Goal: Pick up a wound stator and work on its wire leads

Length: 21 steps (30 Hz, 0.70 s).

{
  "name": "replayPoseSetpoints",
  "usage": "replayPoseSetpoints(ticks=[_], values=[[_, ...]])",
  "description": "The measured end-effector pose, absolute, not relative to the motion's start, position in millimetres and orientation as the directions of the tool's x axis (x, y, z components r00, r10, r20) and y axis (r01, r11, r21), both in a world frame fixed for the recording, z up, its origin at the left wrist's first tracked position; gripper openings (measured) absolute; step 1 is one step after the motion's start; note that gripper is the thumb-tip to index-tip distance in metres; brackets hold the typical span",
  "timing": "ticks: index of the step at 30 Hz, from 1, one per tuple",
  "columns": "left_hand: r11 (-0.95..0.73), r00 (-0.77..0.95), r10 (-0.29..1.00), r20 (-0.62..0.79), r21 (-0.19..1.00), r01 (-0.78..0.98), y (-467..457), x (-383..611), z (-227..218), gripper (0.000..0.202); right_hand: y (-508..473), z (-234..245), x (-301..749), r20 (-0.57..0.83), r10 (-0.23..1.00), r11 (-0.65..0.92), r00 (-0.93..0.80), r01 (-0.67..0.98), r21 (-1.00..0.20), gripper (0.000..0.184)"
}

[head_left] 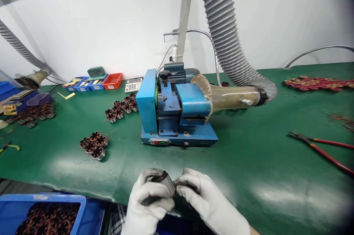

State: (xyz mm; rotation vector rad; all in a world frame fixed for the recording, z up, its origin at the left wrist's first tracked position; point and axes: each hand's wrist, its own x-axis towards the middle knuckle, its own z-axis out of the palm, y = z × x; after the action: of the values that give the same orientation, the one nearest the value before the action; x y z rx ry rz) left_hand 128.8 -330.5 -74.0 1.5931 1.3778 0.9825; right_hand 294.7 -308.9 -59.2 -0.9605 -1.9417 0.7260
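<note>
Both hands wear white gloves and meet at the near edge of the green table (249, 161). My left hand (148, 200) is wrapped round a small metal motor stator (166, 182) with copper windings. My right hand (207, 200) pinches the stator's thin wires at its right side. A blue bench machine (177, 113) stands on the table straight ahead of my hands.
A ribbed grey hose (224, 32) feeds the machine's clear nozzle (235, 97). Stator groups (94, 144) (121, 108) lie left of it, red-handled pliers (323, 150) at the right. A blue bin of stators (41, 214) sits below left. Small trays (112, 80) and a calculator (133, 84) line the back.
</note>
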Motion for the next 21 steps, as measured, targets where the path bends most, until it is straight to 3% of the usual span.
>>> replayPoseSetpoints(ticks=[3, 5, 7, 10, 12, 14, 16, 18, 20, 21], values=[[-0.094, 0.139, 0.989, 0.044, 0.924, 0.370, -334, 128, -71, 0.048, -309, -55, 296, 0.092, 0.891, 0.170, -0.444, 0.138, -0.976, 0.027], [-0.093, 0.167, 0.985, 0.035, 0.930, 0.356, -337, 128, -68, 0.046, -310, -53, 297, -0.048, 0.874, -0.019, -0.484, 0.066, -0.998, 0.036], [-0.092, 0.212, 0.977, 0.023, 0.943, 0.321, -341, 127, -62, 0.043, -311, -51, 296, -0.046, 0.896, 0.041, -0.442, 0.184, -0.982, 0.034], [-0.126, 0.322, 0.946, 0.050, 0.967, 0.220, -344, 122, -47, 0.041, -317, -49, 292, 0.245, 0.909, 0.385, -0.337, 0.456, -0.802, 0.020], [-0.231, 0.388, 0.909, 0.155, 0.960, 0.157, -344, 119, -38, 0.039, -323, -47, 288, 0.400, 0.855, 0.519, -0.331, 0.565, -0.641, 0.020], [-0.412, 0.386, 0.858, 0.340, 0.903, 0.120, -343, 117, -33, 0.026, -327, -45, 286, 0.454, 0.829, 0.551, -0.325, 0.613, -0.566, 0.022], [-0.543, 0.312, 0.831, 0.460, 0.793, 0.277, -342, 117, -34, 0.030, -329, -40, 287, 0.476, 0.831, 0.544, -0.288, 0.599, -0.587, 0.020], [-0.532, 0.247, 0.836, 0.490, 0.618, 0.578, -341, 118, -40, 0.051, -328, -36, 290, 0.418, 0.863, 0.504, -0.283, 0.517, -0.692, 0.018], [-0.495, 0.236, 0.832, 0.501, 0.482, 0.723, -339, 119, -48, 0.070, -325, -35, 292, 0.236, 0.917, 0.353, -0.322, 0.380, -0.855, 0.018], [-0.517, 0.255, 0.818, 0.515, 0.467, 0.717, -338, 119, -53, 0.070, -323, -35, 293, 0.122, 0.934, 0.224, -0.337, 0.285, -0.932, 0.019]])
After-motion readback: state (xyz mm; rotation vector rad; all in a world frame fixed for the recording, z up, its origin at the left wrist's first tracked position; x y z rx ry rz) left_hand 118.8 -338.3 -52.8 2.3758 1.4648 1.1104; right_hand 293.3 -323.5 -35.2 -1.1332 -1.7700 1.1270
